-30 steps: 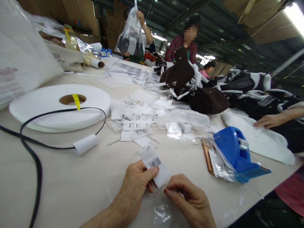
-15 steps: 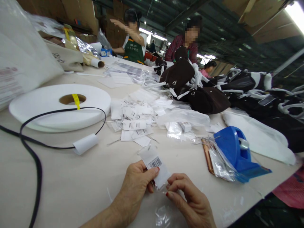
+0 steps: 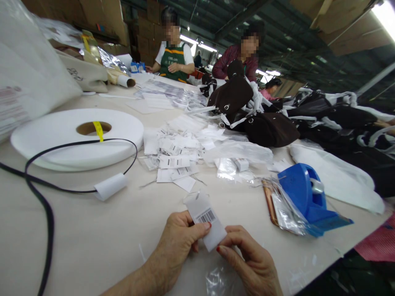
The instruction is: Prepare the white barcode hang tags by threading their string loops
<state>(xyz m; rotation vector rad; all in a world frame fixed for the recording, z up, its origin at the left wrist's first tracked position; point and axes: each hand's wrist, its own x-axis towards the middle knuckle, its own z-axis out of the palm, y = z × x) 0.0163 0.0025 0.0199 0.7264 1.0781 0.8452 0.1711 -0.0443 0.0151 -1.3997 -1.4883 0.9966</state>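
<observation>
A white hang tag [image 3: 212,232] with a printed barcode is tilted above the table, a thin loop of string at its upper end. My left hand [image 3: 177,240] grips its left side, thumb lying across the front below the barcode. At the tag's lower right corner, the thumb and fingers of my right hand [image 3: 247,257] pinch close together on its edge. Beneath my hands a piece of clear plastic [image 3: 216,281] lies on the table. Just beyond them is a loose pile of white printed tags [image 3: 174,161], some with strings.
To the left are a large white roll [image 3: 123,144] and a black cord [image 3: 49,222]. A blue tape dispenser [image 3: 296,189] stands at right, beside clear plastic packets [image 3: 288,213]. Dark brown bags [image 3: 268,129] with white-wrapped straps are heaped behind. Co-workers [image 3: 175,57] stand across the table.
The tag has shifted slightly right and more of its lower end shows. My right fingers have come to its corner. A co-worker across the table has lowered a raised arm.
</observation>
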